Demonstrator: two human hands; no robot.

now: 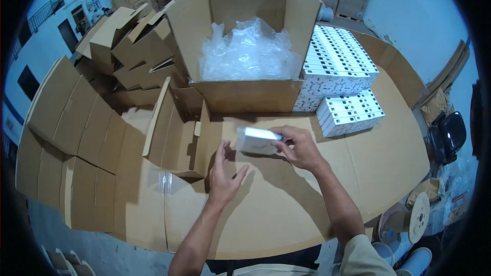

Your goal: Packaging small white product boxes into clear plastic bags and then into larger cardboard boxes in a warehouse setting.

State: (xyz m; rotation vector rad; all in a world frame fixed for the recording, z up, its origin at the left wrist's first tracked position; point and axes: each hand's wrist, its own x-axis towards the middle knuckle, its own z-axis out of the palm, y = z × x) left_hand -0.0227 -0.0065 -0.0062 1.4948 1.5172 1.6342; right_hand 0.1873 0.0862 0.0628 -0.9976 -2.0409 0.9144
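My right hand (303,148) grips the right end of a small white box (257,143), which seems wrapped in clear plastic, a little above the table. Light glares off its top face. My left hand (225,176) is open beside the box's left end, thumb and fingers apart, holding nothing. Just left of that hand stands an open, narrow cardboard box (176,140), its flaps up. I see no contents in the part of its inside that shows.
A large open carton (245,97) of clear plastic bags (250,53) stands at the back. Stacked white patterned boxes (342,61) and a lower group (350,112) sit right of it. Folded brown cartons (87,128) fill the left side. The cardboard-covered table (286,214) curves toward me.
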